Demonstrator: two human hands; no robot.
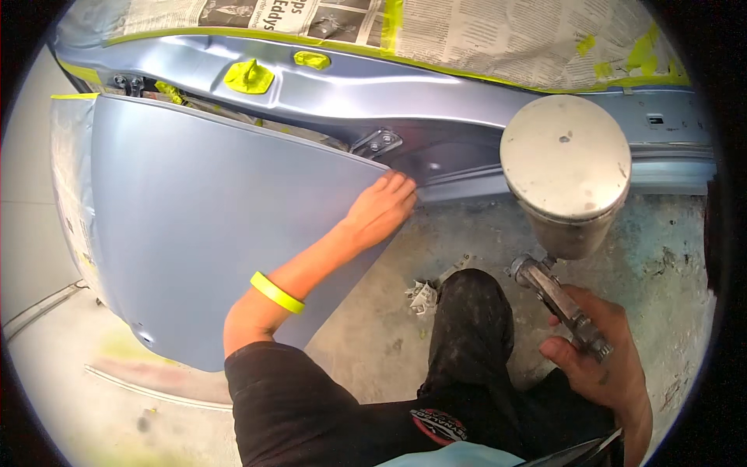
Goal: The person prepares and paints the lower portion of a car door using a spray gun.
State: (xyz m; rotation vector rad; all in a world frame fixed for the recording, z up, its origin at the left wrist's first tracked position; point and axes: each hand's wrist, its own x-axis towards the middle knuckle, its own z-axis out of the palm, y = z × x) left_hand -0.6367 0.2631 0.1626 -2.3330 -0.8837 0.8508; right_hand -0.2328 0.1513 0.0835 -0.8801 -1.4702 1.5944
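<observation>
A pale blue car door panel (187, 218), masked with newspaper along its left end, stands open beside the car body. My left hand (381, 206), with a yellow band on the wrist, has its fingers curled over the panel's upper right corner. My right hand (603, 350) holds a metal spray gun (545, 280) at the lower right. A large lidded metal cup (566, 156) sits on top of the gun, hiding part of the body behind it. A metal hinge (377, 142) shows just above my left hand.
The car body (436, 97) runs across the top, with masking newspaper (506, 43) and yellow-green tape patches (247, 78) on it. Crumpled paper (424, 300) lies on the stained floor (661, 296) beside my knee. A light wall (27, 194) is at the far left.
</observation>
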